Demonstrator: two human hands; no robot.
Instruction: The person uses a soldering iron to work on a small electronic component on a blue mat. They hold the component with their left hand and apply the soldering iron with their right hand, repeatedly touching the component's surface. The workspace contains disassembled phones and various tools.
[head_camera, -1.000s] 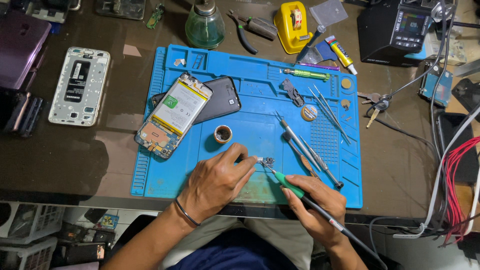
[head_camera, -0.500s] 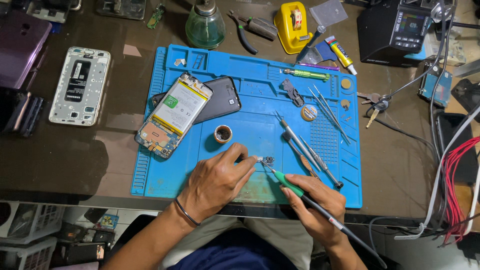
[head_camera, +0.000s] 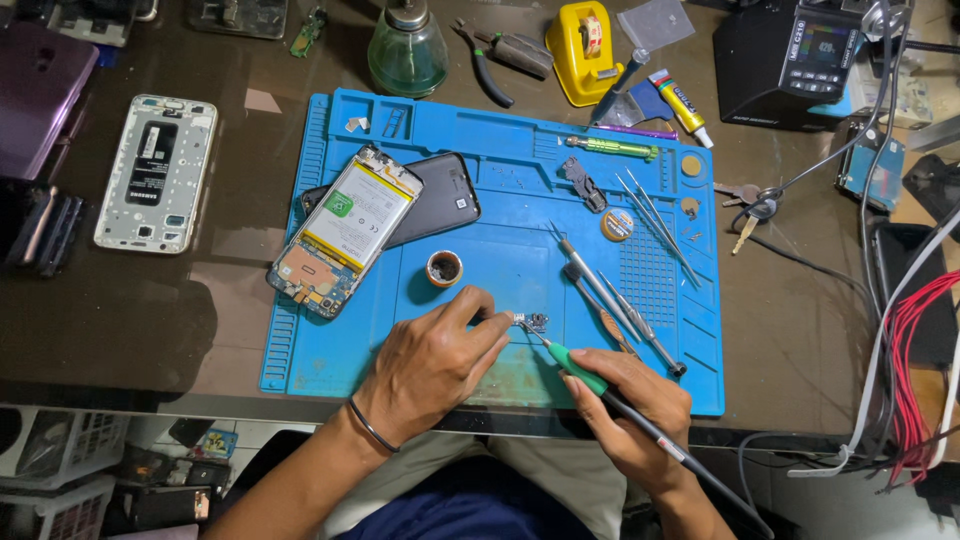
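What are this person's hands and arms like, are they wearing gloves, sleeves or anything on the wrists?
No gloves: both hands are bare. The left hand has a thin dark band around its wrist. The right hand shows nothing on its wrist. Both forearms are bare as far as the picture shows, with no sleeves in view. No rings or watch can be made out.

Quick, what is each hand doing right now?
Left hand: fingers closed, pinning a small circuit board on the blue mat.
Right hand: closed around a green-handled soldering iron, tip at the board.
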